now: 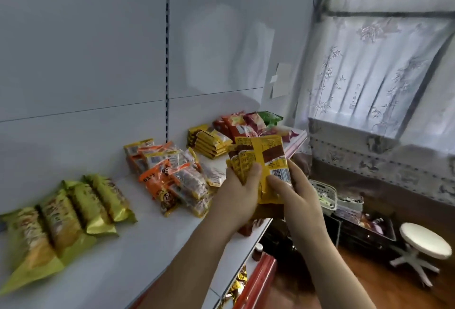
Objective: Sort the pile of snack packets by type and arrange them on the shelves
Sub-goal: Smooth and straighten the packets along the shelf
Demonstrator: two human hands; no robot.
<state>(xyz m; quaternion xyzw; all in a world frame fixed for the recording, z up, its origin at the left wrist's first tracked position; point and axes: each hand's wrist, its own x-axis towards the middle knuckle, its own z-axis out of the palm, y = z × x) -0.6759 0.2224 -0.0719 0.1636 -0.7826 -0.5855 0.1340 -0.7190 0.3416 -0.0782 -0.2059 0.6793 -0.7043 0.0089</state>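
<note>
Four groups already sit on the white shelf, so sorting looks well along, my guess past halfway. Biggest: green-gold packets in a neat overlapping row at the left. Next, the orange packets mid-shelf, still a loose heap, needs tidying. Behind them, a squared stack of yellow-brown packets; at the far right end a mixed red and green bunch, unsorted as far as I can tell. Smallest: the fanned yellow-brown bundle I hold above the shelf's front edge, same type as that stack. My left hand curls round its lower left, thumb on top; my right hand pinches the lower right. Likely goes on the stack next.
</note>
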